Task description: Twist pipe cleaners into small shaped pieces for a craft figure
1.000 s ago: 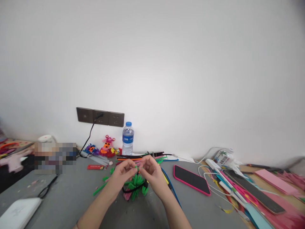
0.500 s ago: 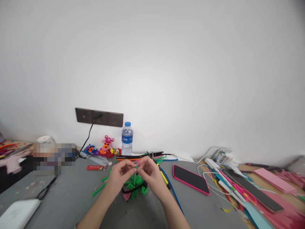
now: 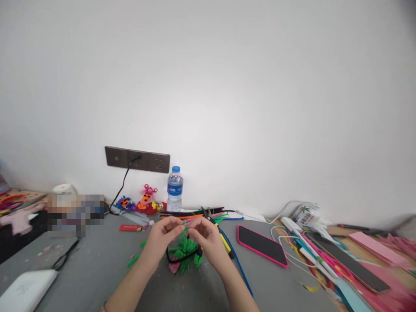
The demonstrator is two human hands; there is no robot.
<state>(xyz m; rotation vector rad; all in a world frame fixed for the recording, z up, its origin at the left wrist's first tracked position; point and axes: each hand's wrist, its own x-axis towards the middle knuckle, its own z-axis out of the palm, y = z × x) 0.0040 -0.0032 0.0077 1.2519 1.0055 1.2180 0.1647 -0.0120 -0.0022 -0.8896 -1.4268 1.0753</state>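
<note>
My left hand and my right hand meet at the fingertips above the desk. Between their pinched fingers shows a short bit of green pipe cleaner; most of it is hidden by the fingers. Below them lies a bunch of folded green pipe cleaners, with a black pipe cleaner curving across it and a pink fuzzy piece at its lower left. Pliers with yellow and black handles rest just beyond my right hand, partly covered by it.
A water bottle stands by the wall near small fuzzy figures. Several loose pipe cleaners lie behind my hands. To the right are a pink-edged phone, white cables and pink scissors; a white box-shaped device sits at left.
The fingertips have shifted slightly, and a little more green shows between them. The whole view has moved a touch, so everything sits slightly further right.
</note>
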